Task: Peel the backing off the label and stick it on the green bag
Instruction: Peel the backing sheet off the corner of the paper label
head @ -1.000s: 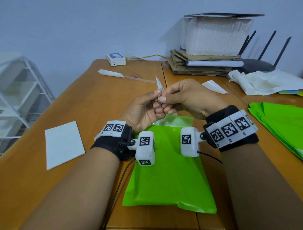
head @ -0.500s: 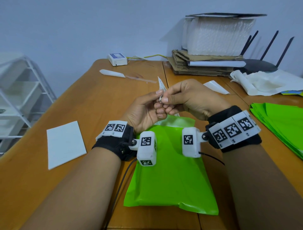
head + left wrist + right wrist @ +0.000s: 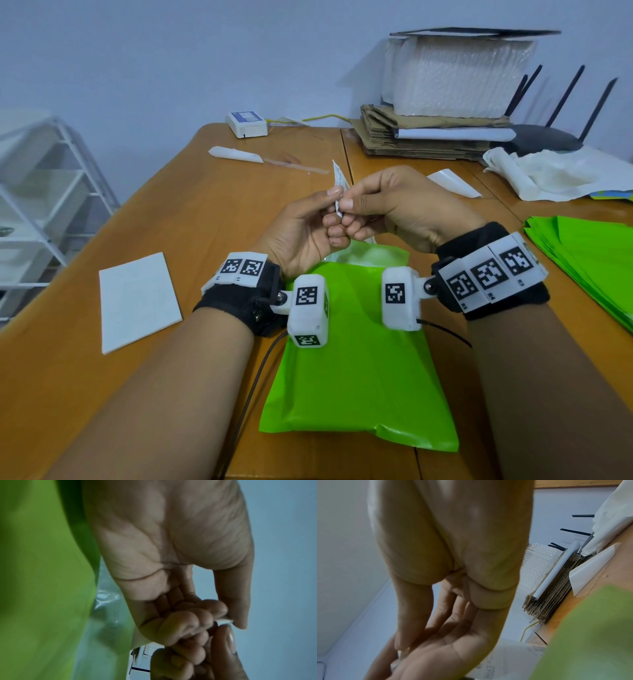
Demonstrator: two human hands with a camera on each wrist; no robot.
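A small white printed label [image 3: 340,180] stands upright in the air above the far end of the green bag [image 3: 363,370], which lies flat on the wooden table in front of me. My left hand [image 3: 308,229] pinches the label's lower edge from the left between thumb and fingers. Facing it, my right hand [image 3: 394,205] pinches the same edge from the right, thumb tip against the paper. In the left wrist view the thin white label edge [image 3: 223,621] shows between the fingertips. Most of the label's lower part is hidden behind the fingers.
A white sheet [image 3: 137,298] lies on the table at the left. A stack of green bags [image 3: 589,260] sits at the right edge. Cardboard and bubble wrap [image 3: 442,113], a router [image 3: 548,137], crumpled white paper [image 3: 555,171] and peeled strips [image 3: 236,154] lie at the back. A white rack [image 3: 37,205] stands left.
Both hands stay together pinching the label; they have shifted only slightly, and the label still sticks up between the fingertips.
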